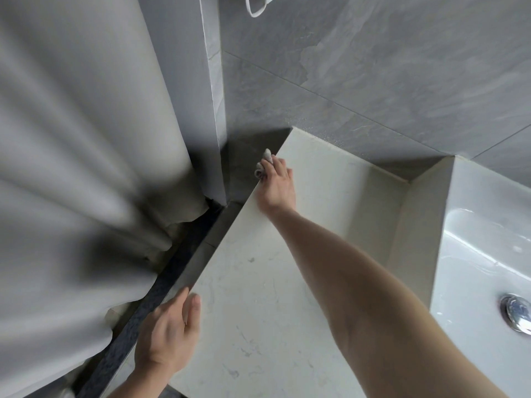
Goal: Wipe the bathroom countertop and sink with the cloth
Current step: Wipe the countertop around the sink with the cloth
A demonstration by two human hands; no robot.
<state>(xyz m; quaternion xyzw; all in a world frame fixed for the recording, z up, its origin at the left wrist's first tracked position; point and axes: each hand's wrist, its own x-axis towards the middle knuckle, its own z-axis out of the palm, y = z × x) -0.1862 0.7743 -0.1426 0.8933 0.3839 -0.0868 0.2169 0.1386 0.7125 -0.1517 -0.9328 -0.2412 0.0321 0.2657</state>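
Right hand (pixel 277 186) on cloth (pixel 263 166)

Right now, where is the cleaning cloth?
In the head view, the cloth is bunched under the right hand at the far left edge of the countertop, near the tiled wall corner and well left of the sink.

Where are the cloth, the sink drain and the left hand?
cloth (pixel 263 165): head view, bunched part past the fingertips.
sink drain (pixel 517 311): head view, chrome cap.
left hand (pixel 169 334): head view, back of hand.
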